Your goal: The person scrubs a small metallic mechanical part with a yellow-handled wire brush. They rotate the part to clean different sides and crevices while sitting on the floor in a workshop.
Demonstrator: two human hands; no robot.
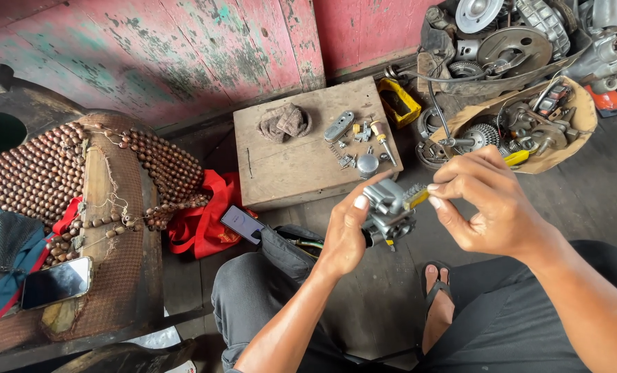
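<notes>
Held above the lap: a small grey cast-metal carburettor (386, 214), blocky and knobbly, clamped in the left hand (343, 238). Right hand (491, 204), grip pinched together on a yellow-handled wire brush (414, 197) touching its top. Underside hidden. Behind, a worn wooden desk (281, 173) with small parts too tiny to identify.

Soft, even daylight filled the scene — bright enough, with no harsh shadows. The phone screen (56, 282) on the left carried a pale glare. Focus was sharp at the centre; the wide lens bent the edges — the forearms at the bottom looked stretched.
</notes>
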